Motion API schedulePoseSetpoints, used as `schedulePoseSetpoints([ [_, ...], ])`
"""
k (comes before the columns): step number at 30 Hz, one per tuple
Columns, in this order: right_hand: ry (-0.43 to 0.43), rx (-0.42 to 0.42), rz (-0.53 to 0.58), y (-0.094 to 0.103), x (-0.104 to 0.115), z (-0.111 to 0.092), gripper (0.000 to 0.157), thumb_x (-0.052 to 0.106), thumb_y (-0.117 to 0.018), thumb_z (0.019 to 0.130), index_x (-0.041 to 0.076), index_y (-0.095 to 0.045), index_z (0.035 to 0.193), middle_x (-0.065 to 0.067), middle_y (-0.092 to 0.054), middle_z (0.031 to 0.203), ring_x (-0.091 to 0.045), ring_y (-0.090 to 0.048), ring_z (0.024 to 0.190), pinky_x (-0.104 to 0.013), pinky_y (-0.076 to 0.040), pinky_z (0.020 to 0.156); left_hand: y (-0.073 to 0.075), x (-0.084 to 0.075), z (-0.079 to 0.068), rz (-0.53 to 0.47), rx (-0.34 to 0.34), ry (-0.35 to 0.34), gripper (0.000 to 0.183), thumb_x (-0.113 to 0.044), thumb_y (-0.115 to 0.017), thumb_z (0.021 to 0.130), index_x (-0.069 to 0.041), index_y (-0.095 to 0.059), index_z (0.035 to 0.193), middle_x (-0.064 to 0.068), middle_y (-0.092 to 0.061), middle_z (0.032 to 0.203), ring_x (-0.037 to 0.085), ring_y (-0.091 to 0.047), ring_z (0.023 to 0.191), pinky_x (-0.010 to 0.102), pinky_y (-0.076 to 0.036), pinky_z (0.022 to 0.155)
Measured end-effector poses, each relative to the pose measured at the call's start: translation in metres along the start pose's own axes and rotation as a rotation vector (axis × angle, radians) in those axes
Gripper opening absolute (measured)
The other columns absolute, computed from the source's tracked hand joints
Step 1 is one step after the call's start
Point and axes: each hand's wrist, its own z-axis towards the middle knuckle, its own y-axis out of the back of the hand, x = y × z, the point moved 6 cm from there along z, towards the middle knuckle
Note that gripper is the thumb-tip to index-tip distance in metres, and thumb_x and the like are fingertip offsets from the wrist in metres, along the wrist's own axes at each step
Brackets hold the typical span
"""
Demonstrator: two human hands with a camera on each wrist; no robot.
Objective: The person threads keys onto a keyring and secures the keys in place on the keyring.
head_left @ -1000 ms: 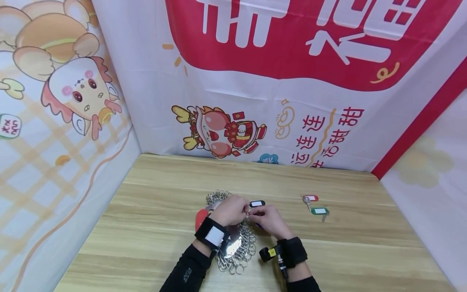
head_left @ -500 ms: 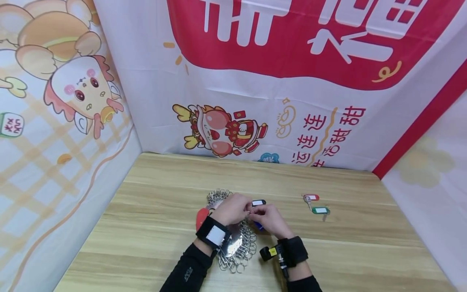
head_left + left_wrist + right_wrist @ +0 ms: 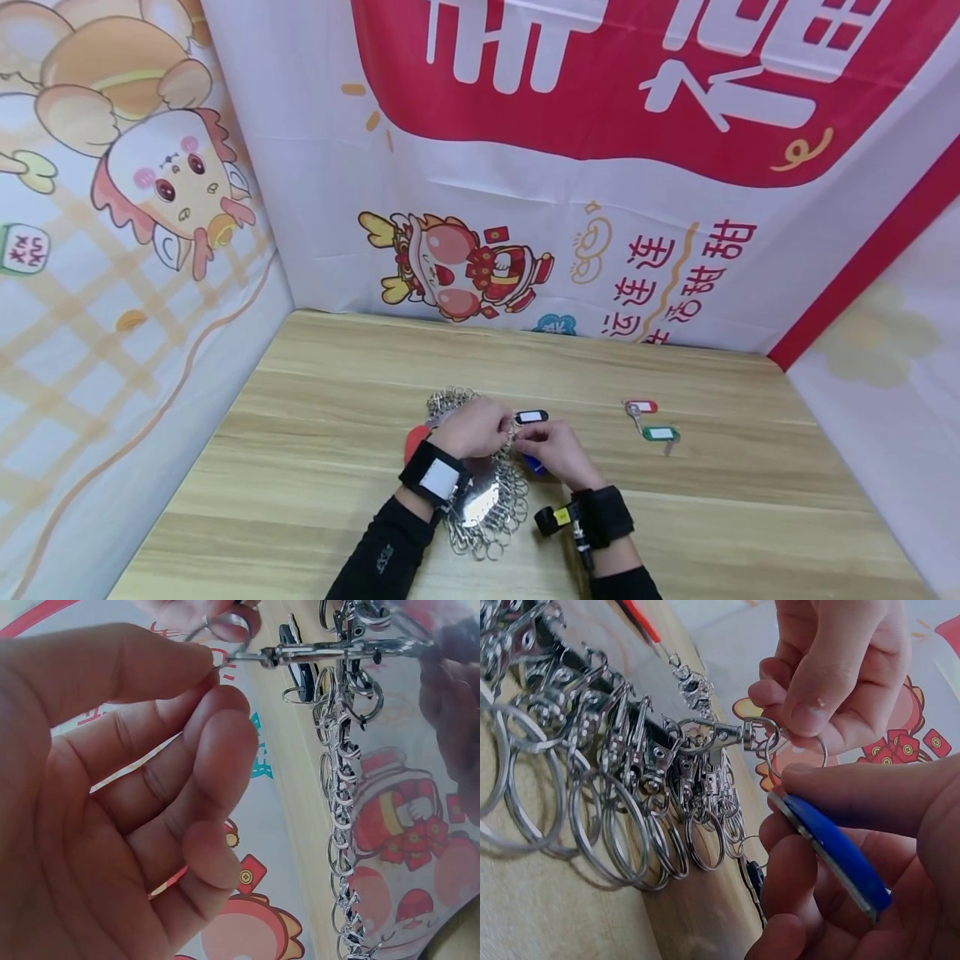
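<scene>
My left hand [image 3: 474, 429] pinches a split ring [image 3: 771, 759] between thumb and finger. The ring hangs from a swivel clasp [image 3: 724, 735], which is attached to a rack with a clear panel [image 3: 480, 504]. Facing it, my right hand [image 3: 558, 454] has its thumb at the same ring and holds a blue key tag [image 3: 840, 847] with a flat metal piece along its underside. In the left wrist view, the clasp [image 3: 315, 652] stretches sideways from the rack to the left fingertips. Whether the tag is threaded on the ring I cannot tell.
Several clasps with rings [image 3: 513, 496] line the rack's edge. A black tag [image 3: 532, 416] lies just beyond the hands. Farther right are a red tag [image 3: 642, 407] and a green tag [image 3: 661, 433] with keys. A red piece [image 3: 415, 440] shows beside the left wrist.
Both hands stay at the same ring with only small finger shifts. More of the blue tag shows below the right hand than one second ago.
</scene>
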Motion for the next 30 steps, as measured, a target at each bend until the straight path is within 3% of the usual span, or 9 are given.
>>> schedulePoseSetpoints([
  [12, 0.017, -0.013, -0.074, 0.0014, 0.0041, 0.0001, 0.016, 0.012, -0.073, 0.081, 0.009, -0.074, 0.097, -0.003, -0.067, 0.092, -0.015, -0.057, 0.077, -0.030, -0.046, 0.068, -0.0049, -0.0057, -0.0001, 0.040, 0.053, 0.032, 0.021, -0.017, -0.065, 0.086, -0.018, -0.053, 0.069, -0.006, -0.049, 0.062, 0.009, -0.047, 0.054, 0.023, -0.038, 0.052],
  [20, 0.053, -0.005, -0.064, 0.0004, 0.0062, -0.0001, 0.006, 0.012, -0.071, 0.083, 0.009, -0.074, 0.088, -0.002, -0.066, 0.089, -0.014, -0.056, 0.074, -0.030, -0.046, 0.065, -0.0066, -0.0055, -0.0008, 0.036, 0.051, 0.036, 0.022, -0.019, -0.066, 0.087, -0.018, -0.053, 0.068, -0.005, -0.048, 0.061, 0.009, -0.047, 0.053, 0.023, -0.037, 0.050],
  [30, 0.028, -0.025, -0.063, 0.0022, 0.0057, -0.0028, 0.007, 0.012, -0.069, 0.085, 0.008, -0.073, 0.089, -0.003, -0.066, 0.090, -0.014, -0.058, 0.078, -0.028, -0.045, 0.067, -0.0071, -0.0048, -0.0008, 0.054, 0.054, 0.021, 0.027, -0.015, -0.066, 0.085, -0.017, -0.052, 0.063, -0.006, -0.047, 0.059, 0.008, -0.046, 0.054, 0.022, -0.036, 0.051],
])
